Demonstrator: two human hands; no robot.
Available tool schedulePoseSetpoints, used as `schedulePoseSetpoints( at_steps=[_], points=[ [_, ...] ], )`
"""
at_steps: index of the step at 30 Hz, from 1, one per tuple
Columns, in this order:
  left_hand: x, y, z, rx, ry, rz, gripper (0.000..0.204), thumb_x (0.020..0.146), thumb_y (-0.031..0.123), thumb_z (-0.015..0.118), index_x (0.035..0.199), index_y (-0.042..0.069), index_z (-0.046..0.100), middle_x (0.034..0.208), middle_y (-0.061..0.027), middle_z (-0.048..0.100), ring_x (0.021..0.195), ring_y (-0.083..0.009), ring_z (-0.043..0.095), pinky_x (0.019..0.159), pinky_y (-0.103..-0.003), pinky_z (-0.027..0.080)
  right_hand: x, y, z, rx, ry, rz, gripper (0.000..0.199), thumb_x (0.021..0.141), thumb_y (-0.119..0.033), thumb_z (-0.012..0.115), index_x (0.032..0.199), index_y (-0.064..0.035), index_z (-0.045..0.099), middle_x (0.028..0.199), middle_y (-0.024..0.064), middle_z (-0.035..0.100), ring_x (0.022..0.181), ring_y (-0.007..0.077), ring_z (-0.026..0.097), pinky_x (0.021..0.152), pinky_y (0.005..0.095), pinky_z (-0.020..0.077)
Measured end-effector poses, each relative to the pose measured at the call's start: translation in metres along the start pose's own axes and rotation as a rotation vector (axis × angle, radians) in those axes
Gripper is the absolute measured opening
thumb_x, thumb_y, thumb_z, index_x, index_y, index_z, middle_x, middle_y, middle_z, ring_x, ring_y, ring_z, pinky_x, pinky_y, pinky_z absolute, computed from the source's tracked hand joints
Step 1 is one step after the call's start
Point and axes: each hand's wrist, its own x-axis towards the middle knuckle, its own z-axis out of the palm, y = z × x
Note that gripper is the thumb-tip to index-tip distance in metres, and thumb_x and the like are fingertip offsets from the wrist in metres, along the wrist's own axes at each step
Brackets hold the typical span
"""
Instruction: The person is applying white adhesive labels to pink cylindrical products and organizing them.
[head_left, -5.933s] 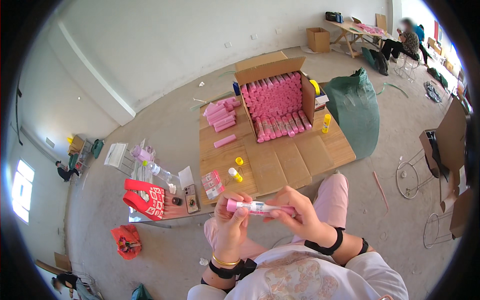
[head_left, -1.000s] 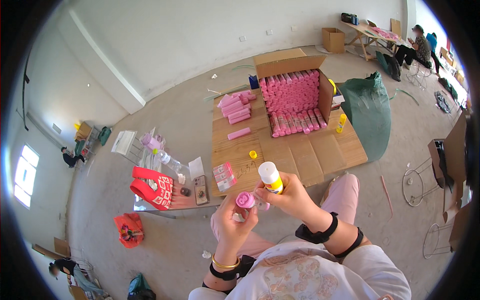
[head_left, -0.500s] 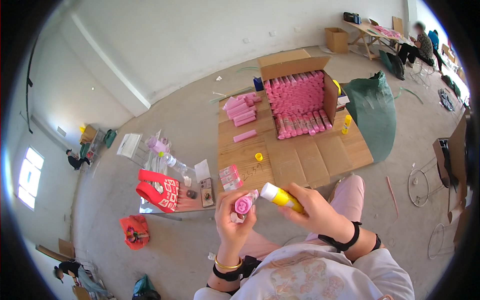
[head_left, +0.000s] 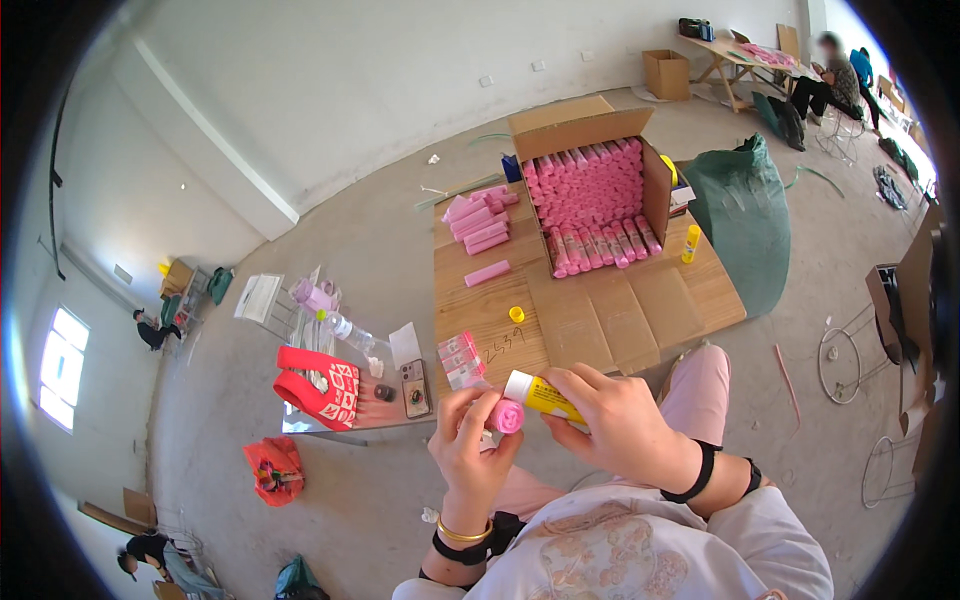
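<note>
My left hand (head_left: 465, 450) is closed around a small pink roll (head_left: 508, 416), its spiral end turned toward me. In my right hand (head_left: 635, 430) is a yellow glue stick (head_left: 558, 400), held sideways with its white end at the upper side of the roll. Whether the two touch is hard to tell. Just beyond my left hand lie pink-and-white printed paper labels (head_left: 459, 352). A yellow cap (head_left: 517, 314) rests on the wooden table (head_left: 470, 315), and a single pink roll (head_left: 487, 273) lies farther off.
An open cardboard box (head_left: 657, 195) full of pink rolls stands at the back of the table, beside a pile of pink rolls (head_left: 480, 220). Another glue stick (head_left: 691, 244) stands at right, near a green sack (head_left: 745, 225). Left are a red bag (head_left: 318, 385) and a phone (head_left: 414, 388).
The glue stick has moved slightly left, its white end now against or right beside the roll. My left hand has turned the roll and shifted it a little down and right.
</note>
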Motion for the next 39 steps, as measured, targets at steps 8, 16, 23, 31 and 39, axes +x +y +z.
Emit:
schedulePoseSetpoints(
  at_steps=[8,16,23,31,39],
  points=[
    [-0.010,-0.012,0.000,-0.328,0.008,-0.158,0.036,0.071,0.001,0.068,0.106,0.001,0.059,0.099,-0.0061,0.056,0.069,-0.0089,0.053,0.056,-0.020,0.042,0.001,0.038,0.009,0.398,0.058,0.217,0.026,0.085,-0.019,0.060,0.105,-0.0055,0.050,0.083,0.0065,0.056,0.069,0.0228,0.059,0.058,0.0333,0.0463],
    [-0.008,-0.016,-0.007,-1.385,-0.203,-0.789,0.050,0.093,0.028,0.054,0.132,-0.001,0.042,0.106,-0.0045,0.059,0.080,-0.0057,0.055,0.061,-0.019,0.042,0.007,0.030,0.014,1.270,0.055,0.229,0.028,0.095,-0.022,0.051,0.116,-0.0055,0.041,0.107,0.0062,0.052,0.097,0.0148,0.054,0.083,0.0335,0.0445],
    [-0.021,-0.017,0.011,-1.381,-0.053,-0.918,0.043,0.099,0.026,0.041,0.133,0.001,0.040,0.106,-0.0041,0.059,0.087,-0.0102,0.056,0.071,-0.023,0.046,0.027,0.015,0.010,0.593,0.050,-0.388,0.035,0.081,-0.013,0.067,0.110,-0.0059,0.049,0.107,0.0124,0.056,0.096,0.0299,0.057,0.083,0.0373,0.0458],
    [-0.010,-0.004,0.011,-1.181,-0.231,-0.861,0.040,0.099,0.028,0.041,0.128,0.001,0.045,0.090,-0.0059,0.058,0.067,-0.0068,0.052,0.057,-0.019,0.042,0.040,0.021,0.011,0.403,0.136,-0.261,0.029,0.082,-0.009,0.063,0.108,-0.0040,0.051,0.102,0.0101,0.055,0.084,0.0282,0.059,0.069,0.0343,0.0501],
    [-0.007,-0.012,0.005,-1.300,-0.251,-0.862,0.049,0.098,0.035,0.040,0.131,-0.002,0.043,0.088,-0.0051,0.057,0.065,-0.0075,0.052,0.055,-0.021,0.042,0.033,0.026,0.014,0.993,0.180,0.020,0.027,0.087,-0.008,0.059,0.111,-0.0006,0.047,0.107,0.0119,0.055,0.093,0.0203,0.059,0.077,0.0320,0.0487]
  ],
)
